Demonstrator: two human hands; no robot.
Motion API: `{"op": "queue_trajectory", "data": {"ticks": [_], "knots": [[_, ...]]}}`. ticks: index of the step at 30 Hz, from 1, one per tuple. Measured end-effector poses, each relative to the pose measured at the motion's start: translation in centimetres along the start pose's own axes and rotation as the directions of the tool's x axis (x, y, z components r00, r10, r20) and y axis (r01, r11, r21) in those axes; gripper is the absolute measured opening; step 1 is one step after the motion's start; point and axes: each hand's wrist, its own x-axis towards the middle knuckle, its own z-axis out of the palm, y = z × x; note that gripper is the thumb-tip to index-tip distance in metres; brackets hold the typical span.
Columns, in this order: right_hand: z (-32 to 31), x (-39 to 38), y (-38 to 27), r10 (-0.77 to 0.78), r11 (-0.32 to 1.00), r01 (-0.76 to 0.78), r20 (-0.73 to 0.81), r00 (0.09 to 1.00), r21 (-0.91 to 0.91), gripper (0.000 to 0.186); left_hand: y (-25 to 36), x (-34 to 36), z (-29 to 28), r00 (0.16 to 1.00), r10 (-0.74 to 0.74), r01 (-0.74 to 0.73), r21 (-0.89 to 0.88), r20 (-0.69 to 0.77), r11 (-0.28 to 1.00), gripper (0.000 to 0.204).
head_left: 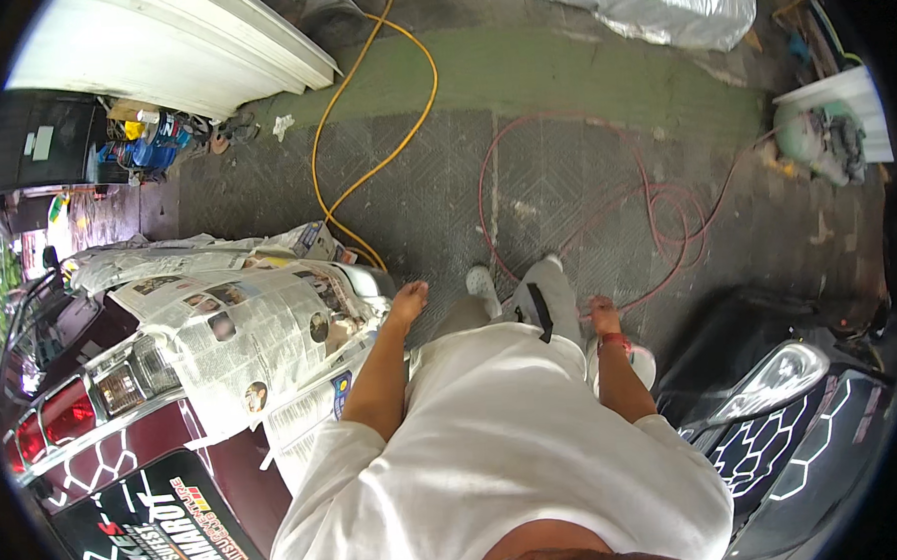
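My left hand hangs beside the back corner of a dark red vehicle, its fingers loosely bent and apart, with nothing seen in it. Newspaper sheets cover that corner and side of the vehicle. On my other side, my right hand hangs low by my leg, a red band around the wrist. Its fingers point away from me, and whether they hold anything is unclear. A pale round object shows partly behind my right forearm. A thin red hose runs along the floor close to this hand.
A yellow hose loops over the dark tiled floor ahead. At right stands a black vehicle with a headlight. A silver cover lies at the back, a greenish tank at far right, cluttered containers at left.
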Motion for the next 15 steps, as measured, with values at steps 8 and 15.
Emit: {"op": "queue_trajectory", "data": {"ticks": [8, 15], "knots": [[-10.6, 7.4, -7.9, 0.022, 0.979, -0.016, -0.031, 0.999, 0.201, 0.06, -2.5, 2.9, -1.0, 0.988, -0.145, 0.153, -0.215, 0.052, 0.965, 0.058], [-7.2, 10.9, 5.1, 0.085, 0.996, -0.085, 0.022, 0.996, 0.04, 0.049, 10.6, 7.2, -2.2, 0.986, 0.123, -0.164, 0.571, 0.11, 0.804, 0.049]]}}
